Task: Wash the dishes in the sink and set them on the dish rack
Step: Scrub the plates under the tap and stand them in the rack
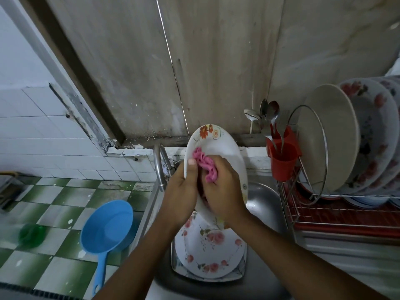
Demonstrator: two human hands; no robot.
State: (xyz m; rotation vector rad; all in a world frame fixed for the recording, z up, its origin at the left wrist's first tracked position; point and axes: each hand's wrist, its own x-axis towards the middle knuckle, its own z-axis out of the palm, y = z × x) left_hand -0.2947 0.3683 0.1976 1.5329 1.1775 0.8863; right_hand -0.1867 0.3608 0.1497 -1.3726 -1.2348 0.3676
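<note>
1. Your left hand (180, 198) grips the rim of a floral plate (218, 141), tilted upright above the sink (263, 197).
2. Your right hand (224, 191) clutches a pink scrub cloth (203, 160) against its face.
3. More rose-patterned plates (207, 252) lie stacked in the sink; the dish rack (337, 225) at right holds upright plates (333, 137).

Straight below the left hand (180, 191) and right hand (224, 191), a steel sink (262, 195) holding a round flowered plate (207, 252) stacked on a square plate (239, 273). To the right of the hands, a pale surface (346, 252) bearing a wire dish rack (337, 213), with upright plates (333, 135) and a red cutlery holder (281, 161) at its nearer end. Left of the hands and lower, a green-and-white checked floor (54, 213) with a blue scoop (106, 230) and a blurred green thing (32, 233).
</note>
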